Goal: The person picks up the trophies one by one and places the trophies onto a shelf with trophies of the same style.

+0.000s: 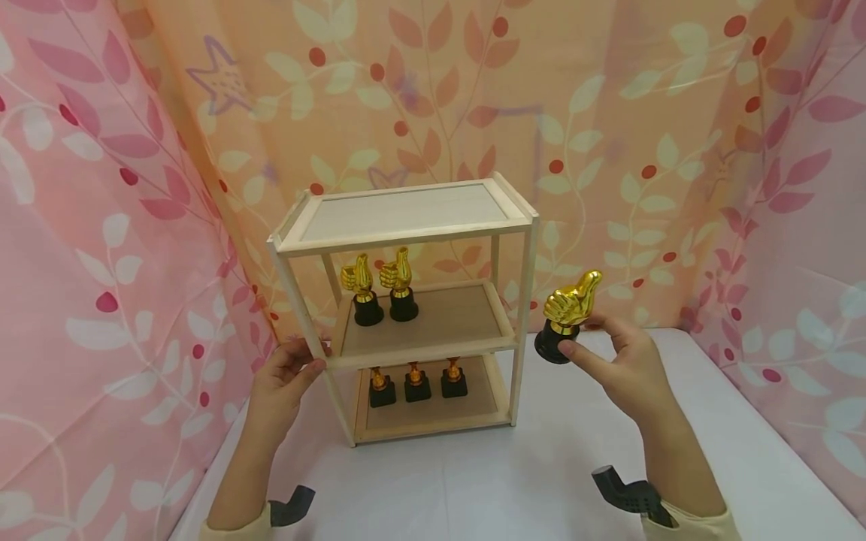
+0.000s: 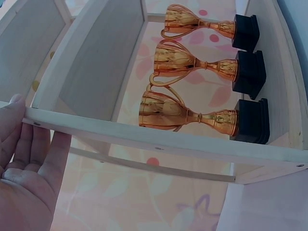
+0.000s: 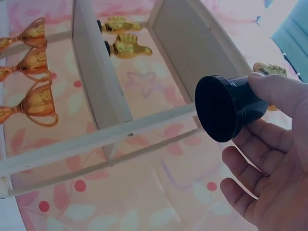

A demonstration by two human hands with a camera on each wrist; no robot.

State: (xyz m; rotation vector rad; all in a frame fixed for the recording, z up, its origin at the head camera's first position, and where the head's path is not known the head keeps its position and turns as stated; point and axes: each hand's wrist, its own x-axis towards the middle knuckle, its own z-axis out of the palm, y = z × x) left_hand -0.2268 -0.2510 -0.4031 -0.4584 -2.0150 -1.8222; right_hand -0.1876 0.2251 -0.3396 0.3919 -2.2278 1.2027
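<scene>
R hand [image 1: 625,368] pinches the gold thumbs-up trophy [image 1: 567,315] by its black base, tilted, at 3 o'clock just off the wooden 3-tier shelf [image 1: 406,225]. L hand [image 1: 280,383], fingers straight, rests against the shelf's front-left post at 9. Risk: grip is fingertips only on a top-heavy piece, so it could slip; swinging in, it might clip the post or knock the two thumbs-up trophies [image 1: 379,289] on the mid tier.

Pink and orange leaf-print curtains [image 1: 88,225] hung all round; white tabletop [image 1: 514,481] below; soft even light.
</scene>
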